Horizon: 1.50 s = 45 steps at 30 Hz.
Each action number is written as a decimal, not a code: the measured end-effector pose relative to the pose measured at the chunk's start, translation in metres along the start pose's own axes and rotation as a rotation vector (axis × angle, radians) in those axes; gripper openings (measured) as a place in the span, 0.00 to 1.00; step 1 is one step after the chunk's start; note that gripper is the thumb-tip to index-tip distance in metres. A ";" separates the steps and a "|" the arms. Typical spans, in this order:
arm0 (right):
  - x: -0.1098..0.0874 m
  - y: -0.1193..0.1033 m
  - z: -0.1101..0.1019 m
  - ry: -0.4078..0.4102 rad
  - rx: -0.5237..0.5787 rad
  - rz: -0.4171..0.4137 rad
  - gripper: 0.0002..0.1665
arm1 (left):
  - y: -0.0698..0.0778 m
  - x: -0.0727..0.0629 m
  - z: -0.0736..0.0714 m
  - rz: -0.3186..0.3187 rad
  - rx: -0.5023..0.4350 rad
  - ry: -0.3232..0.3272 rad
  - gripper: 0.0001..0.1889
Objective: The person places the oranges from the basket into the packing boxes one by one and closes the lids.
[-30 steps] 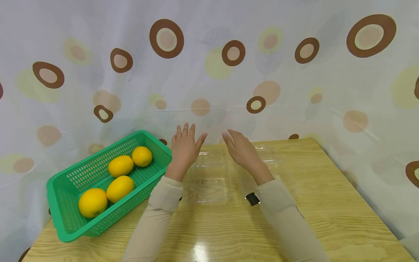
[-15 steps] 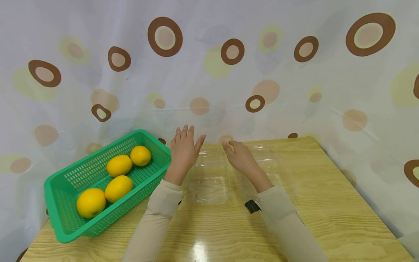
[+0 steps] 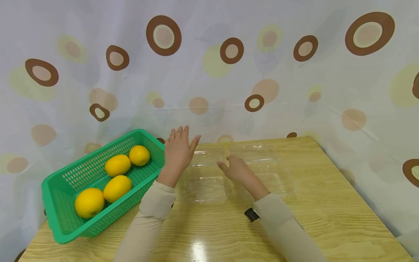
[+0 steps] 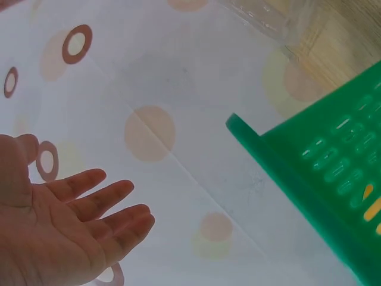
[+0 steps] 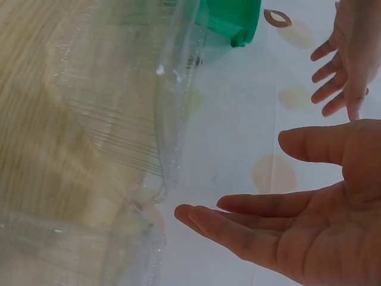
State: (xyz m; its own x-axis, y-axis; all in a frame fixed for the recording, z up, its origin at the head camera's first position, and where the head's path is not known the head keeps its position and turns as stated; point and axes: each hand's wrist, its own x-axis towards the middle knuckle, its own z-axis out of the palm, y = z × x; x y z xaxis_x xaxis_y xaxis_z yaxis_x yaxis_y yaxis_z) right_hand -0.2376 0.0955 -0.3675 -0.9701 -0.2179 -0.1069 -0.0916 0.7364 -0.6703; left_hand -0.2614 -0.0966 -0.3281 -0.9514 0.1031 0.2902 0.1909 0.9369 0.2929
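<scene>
A clear plastic clamshell box (image 3: 209,189) lies spread open on the table, its two halves side by side. My right hand (image 3: 240,173) hovers over its middle, thumb and fingers apart, and the right wrist view shows the palm (image 5: 309,238) with nothing in it. Beside the right end of a green basket (image 3: 101,223), my left hand (image 3: 178,156) is raised with fingers extended. The left wrist view shows that hand (image 4: 89,232) bare, apart from the basket wall (image 4: 286,167). Several yellow fruits like lemons (image 3: 118,189) lie inside the basket.
The wooden table (image 3: 327,203) extends right and toward me. Right behind it hangs a pale curtain (image 3: 196,83) with brown ring patterns. A small black device (image 3: 251,214) sits at my right cuff.
My right hand has lowered toward me, down over the clamshell box. My left hand has shifted slightly left, toward the basket. The fruits and box stay in place.
</scene>
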 end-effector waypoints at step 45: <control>-0.009 0.015 0.023 0.022 -0.070 -0.007 0.19 | -0.082 -0.005 -0.069 -0.001 0.348 -0.329 0.33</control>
State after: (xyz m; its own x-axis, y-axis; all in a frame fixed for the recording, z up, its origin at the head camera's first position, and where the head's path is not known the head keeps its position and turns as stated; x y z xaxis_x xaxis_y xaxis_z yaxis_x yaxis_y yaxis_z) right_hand -0.2252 0.0936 -0.3933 -0.9741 -0.2091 -0.0857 -0.1126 0.7780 -0.6180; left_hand -0.2557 -0.1970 -0.2905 -0.9883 0.1499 -0.0298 0.1511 0.9875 -0.0459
